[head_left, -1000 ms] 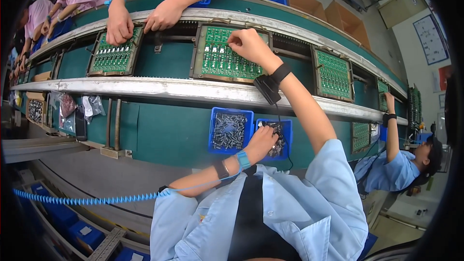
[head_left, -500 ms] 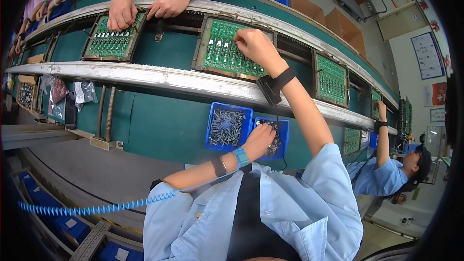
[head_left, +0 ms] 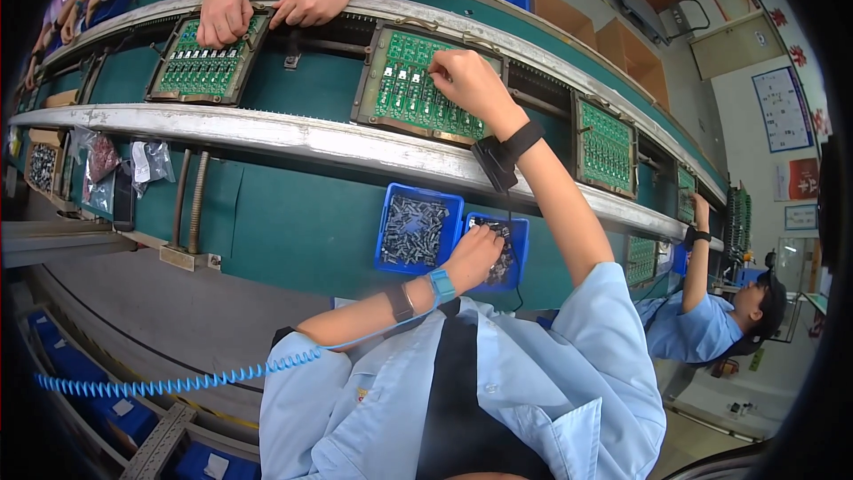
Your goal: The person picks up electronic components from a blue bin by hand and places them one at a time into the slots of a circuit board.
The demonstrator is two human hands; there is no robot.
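My right hand [head_left: 468, 82] is over a green circuit board [head_left: 402, 98] in a metal frame. Its thumb and fingers are pinched together at the board's surface, beside a row of white parts; whatever they hold is hidden. My left hand [head_left: 477, 255] is lowered over the right-hand blue bin [head_left: 522, 253] with its fingers curled down among small dark and silver components [head_left: 505, 268]. What lies between those fingertips cannot be made out. Against that bin stands another blue bin [head_left: 380, 253], filled with small silver metal parts [head_left: 416, 229].
Metal rails [head_left: 293, 138] carry framed boards across the green bench [head_left: 293, 222]. Across from me, a co-worker's hands [head_left: 224, 18] work at another board [head_left: 197, 67]. A blue coiled cord [head_left: 178, 384] runs from my left wrist. Plastic bags [head_left: 153, 164] lie at left; another person [head_left: 711, 307] works at right.
Both hands keep nearly the same place and pose, with only slight finger movement. The whole view has shifted a little.
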